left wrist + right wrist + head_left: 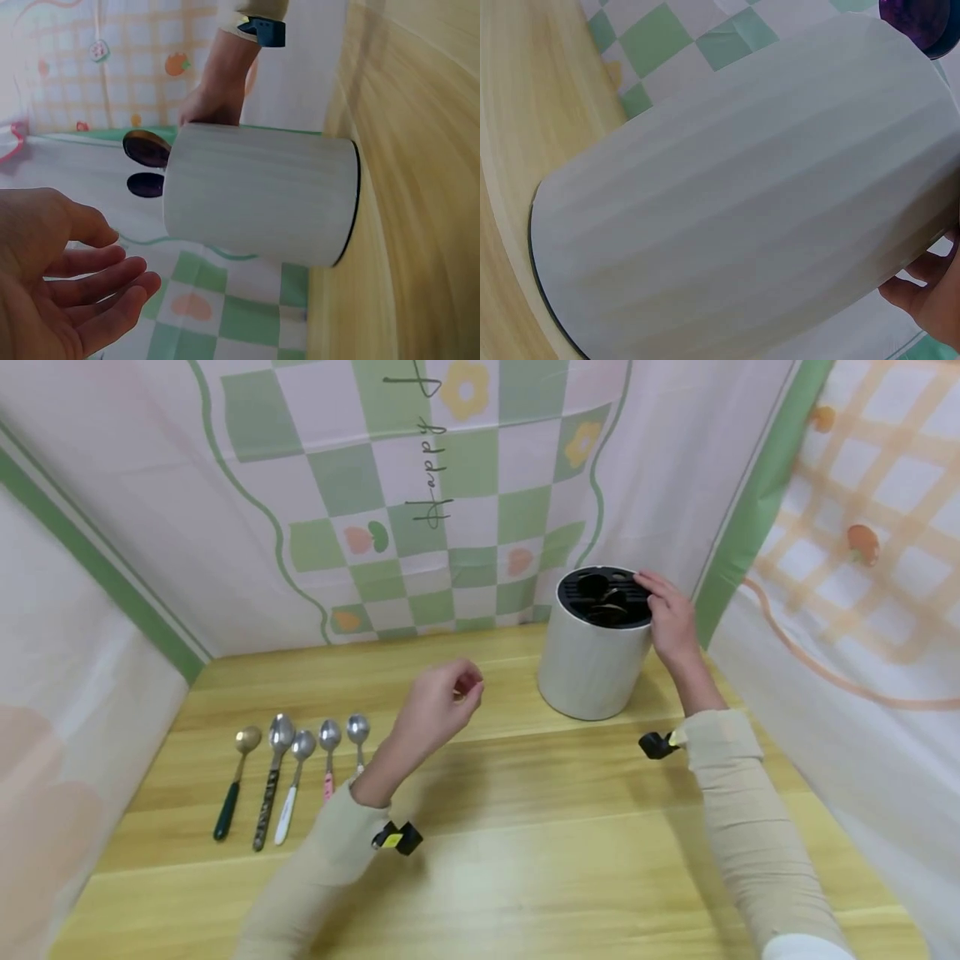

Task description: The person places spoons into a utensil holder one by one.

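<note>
A white cylindrical utensil holder (592, 668) with a black slotted top (581, 585) stands upright at the back right of the table. Two dark spoon bowls (147, 148) stick out of its top in the left wrist view. My right hand (672, 622) grips its right upper side, fingertips at the rim; in the right wrist view those fingers (922, 289) are partly hidden. Left of the holder, my left hand (438, 706) hovers over the table, apart from it. Its fingers (105, 300) are loosely bent and hold nothing.
Several spoons lie in a row at the left: one with a dark green handle (227, 810), one patterned (267, 806), one white (286, 814), one pink (328, 785). The rightmost spoon (358, 731) is partly behind my left forearm. Printed cloth (480, 485) borders the table (525, 860).
</note>
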The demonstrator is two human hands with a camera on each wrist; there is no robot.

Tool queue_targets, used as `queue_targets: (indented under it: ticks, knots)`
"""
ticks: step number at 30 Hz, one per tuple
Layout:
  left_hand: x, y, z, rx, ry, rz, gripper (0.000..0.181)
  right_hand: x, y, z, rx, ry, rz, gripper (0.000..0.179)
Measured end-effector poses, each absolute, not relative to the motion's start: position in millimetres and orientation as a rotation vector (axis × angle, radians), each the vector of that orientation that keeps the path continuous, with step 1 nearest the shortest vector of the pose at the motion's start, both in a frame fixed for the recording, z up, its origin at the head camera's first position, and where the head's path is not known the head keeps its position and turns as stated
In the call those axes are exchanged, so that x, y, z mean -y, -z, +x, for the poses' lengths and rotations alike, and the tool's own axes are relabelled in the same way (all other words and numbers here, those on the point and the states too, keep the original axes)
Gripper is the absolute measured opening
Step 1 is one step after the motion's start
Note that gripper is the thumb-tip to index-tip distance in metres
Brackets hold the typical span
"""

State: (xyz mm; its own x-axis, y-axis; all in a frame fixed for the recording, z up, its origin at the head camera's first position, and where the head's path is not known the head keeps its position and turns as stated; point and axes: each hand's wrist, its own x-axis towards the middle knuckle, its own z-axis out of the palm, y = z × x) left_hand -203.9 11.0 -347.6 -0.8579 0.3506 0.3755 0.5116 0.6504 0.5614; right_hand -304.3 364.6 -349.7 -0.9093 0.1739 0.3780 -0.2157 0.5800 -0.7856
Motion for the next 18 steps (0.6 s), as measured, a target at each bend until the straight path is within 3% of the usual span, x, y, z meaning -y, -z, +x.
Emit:
queue_targets:
  ticks: [18]
  knots:
    - [67.5,383.1,-177.3,2.767,0.965,-0.415,0.013,-365.8,351.4,-304.9,2.376,-1.253,0.021,0.044]
